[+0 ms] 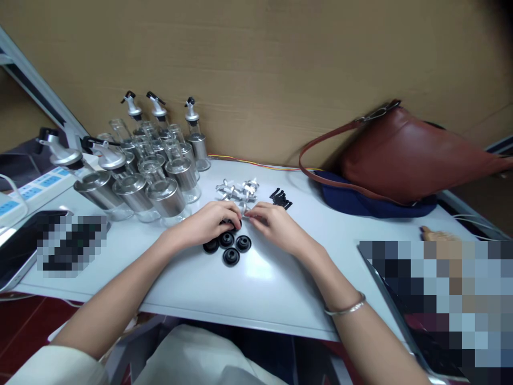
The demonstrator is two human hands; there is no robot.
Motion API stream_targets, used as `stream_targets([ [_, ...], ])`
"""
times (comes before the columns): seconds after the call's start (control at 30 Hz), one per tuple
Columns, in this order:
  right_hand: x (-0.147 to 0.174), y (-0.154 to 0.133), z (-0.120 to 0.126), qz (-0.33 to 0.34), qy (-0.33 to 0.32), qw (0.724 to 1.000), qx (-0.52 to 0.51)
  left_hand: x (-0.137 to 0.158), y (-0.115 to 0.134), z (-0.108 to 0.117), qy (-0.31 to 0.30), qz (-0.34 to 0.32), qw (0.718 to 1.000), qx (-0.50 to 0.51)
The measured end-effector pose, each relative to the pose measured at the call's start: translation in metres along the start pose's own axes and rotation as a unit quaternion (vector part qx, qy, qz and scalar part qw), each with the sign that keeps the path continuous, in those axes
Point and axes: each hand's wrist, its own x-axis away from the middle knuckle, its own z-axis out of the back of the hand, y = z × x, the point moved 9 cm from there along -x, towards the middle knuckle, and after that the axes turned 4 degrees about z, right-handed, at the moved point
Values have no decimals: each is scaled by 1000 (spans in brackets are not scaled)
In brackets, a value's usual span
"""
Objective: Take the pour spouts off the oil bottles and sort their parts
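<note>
My left hand (218,220) is closed with its fingertips on a black round stopper (236,225). Beside it, my right hand (270,222) pinches a small silver spout piece (245,209) between thumb and fingers; part of that piece is hidden. Several more black stoppers, one of them a round flanged stopper (231,256), lie just below my hands. Beyond my fingertips sits a loose pile of silver spout pieces (238,190). Small black levers (281,198) are heaped to the right of that pile.
Several glass-and-steel bottles (166,197) crowd the left, some topped with pourers (112,159). A power strip (36,190) and a dark phone-like device (24,246) lie further left. A brown bag (404,155) rests on a navy cap (372,202) at right. A cardboard wall (256,80) stands behind.
</note>
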Motion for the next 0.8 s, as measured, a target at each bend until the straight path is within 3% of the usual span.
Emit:
stream_targets([
  [0.33,1,3,0,3,17,1000,10,2,-3,3,-26,67,996,45],
  [0.5,1,3,9,-30,14,999,-35,3,-10,12,18,82,996,32],
  [0.6,5,6,6,-77,-44,988,-129,7,-16,12,5,112,993,20],
  [0.7,13,1,-10,-99,-144,954,-243,12,-18,4,-54,138,989,24],
  [0.8,17,-1,-20,-112,-185,930,-297,14,-12,0,-77,97,992,29],
])
